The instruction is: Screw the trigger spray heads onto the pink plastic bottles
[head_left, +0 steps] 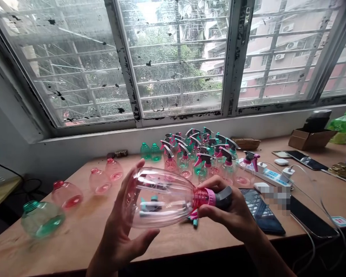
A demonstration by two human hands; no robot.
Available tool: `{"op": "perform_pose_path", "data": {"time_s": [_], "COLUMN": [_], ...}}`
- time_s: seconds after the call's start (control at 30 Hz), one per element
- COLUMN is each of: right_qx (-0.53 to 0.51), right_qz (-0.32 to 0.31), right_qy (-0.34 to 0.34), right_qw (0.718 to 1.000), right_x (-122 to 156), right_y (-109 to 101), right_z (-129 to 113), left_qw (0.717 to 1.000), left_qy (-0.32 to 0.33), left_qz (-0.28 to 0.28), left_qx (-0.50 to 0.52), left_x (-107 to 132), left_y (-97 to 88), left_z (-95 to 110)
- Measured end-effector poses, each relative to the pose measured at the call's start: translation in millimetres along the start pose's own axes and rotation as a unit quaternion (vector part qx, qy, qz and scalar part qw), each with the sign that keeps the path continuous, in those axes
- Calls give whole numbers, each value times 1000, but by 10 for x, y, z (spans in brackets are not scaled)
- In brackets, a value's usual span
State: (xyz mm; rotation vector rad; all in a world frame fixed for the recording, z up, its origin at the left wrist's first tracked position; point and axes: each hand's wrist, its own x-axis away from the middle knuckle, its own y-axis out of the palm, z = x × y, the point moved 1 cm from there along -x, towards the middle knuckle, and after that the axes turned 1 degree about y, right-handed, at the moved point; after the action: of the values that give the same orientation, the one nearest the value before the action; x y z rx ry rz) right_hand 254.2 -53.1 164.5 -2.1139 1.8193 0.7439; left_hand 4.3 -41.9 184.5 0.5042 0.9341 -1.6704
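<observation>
A clear pink spray bottle (pixel 161 198) lies sideways in the air above the table. My left hand (pixel 117 232) cups its wide base, fingers behind it and thumb below. At the neck, my right hand (pixel 233 215) has its thumb and fingers closed round the pink collar and grey spray head (pixel 223 197). The collar sits on the neck; how tight it is I cannot tell. Loose spray heads (pixel 194 222) lie on the table behind the bottle, partly seen through it. Open-necked bottles stand to the left, pink (pixel 67 195) and green (pixel 42 221).
Several bottles with spray heads (pixel 207 159) stand together near the window wall, beside two green bottles (pixel 155 152). On the right are a power strip (pixel 272 175) with cables, a tablet (pixel 261 211), phones (pixel 311 217) and a cardboard box (pixel 311 137). The table's front edge is below.
</observation>
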Motion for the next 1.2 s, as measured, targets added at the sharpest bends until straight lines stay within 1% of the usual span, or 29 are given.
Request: {"op": "perform_pose_path", "data": {"time_s": [0.07, 0.13, 0.23, 0.3, 0.37, 0.47, 0.53, 0.6, 0.7, 0.8, 0.87, 0.97, 1.07, 1.13, 1.2], "right_qx": [-5, 3, 44, 68, 68, 38, 33, 42, 67, 91, 92, 77, 82, 86, 93], "right_qz": [6, -2, -28, -28, -28, -32, -30, -28, -26, -21, -22, -31, -35, -34, -35], "right_qy": [-2, 1, 5, -2, -2, 13, 17, 17, 9, 1, 0, 6, 11, 12, 9], "right_qw": [1000, 1000, 999, 997, 997, 999, 999, 999, 997, 996, 996, 997, 996, 996, 995], "right_x": [-5, -10, -11, -10, -10, -10, -9, -6, -1, -2, -5, -10, -13, -17, -23], "right_y": [-4, 8, 37, 48, 47, 26, 5, -13, -29, -39, -48, -67, -83, -86, -86], "right_z": [-1, -5, -8, -4, 6, 20, 27, 32, 36, 35, 38, 47, 54, 57, 60], "left_qw": [1000, 1000, 1000, 999, 999, 999, 998, 997, 999, 999, 999, 998, 998, 998, 996], "left_qy": [9, 11, -7, -21, -21, 1, 12, 6, -16, -26, -29, -17, 3, 11, 23], "left_qz": [-8, -5, 26, 38, 24, -5, -15, -16, -11, 0, -1, -17, -32, -33, -29], "left_qx": [-17, -14, 6, 1, -18, -48, -61, -70, -49, -28, -42, -62, -51, -51, -82], "left_x": [0, -6, -29, -43, -45, -29, -19, -20, -42, -67, -73, -64, -54, -65, -87], "left_y": [1, 3, -10, -27, -41, -43, -28, -4, 26, 26, 11, -10, -9, 0, 6], "left_z": [13, 11, -15, -30, -28, -2, 7, -8, -61, -99, -99, -79, -76, -84, -88]}}
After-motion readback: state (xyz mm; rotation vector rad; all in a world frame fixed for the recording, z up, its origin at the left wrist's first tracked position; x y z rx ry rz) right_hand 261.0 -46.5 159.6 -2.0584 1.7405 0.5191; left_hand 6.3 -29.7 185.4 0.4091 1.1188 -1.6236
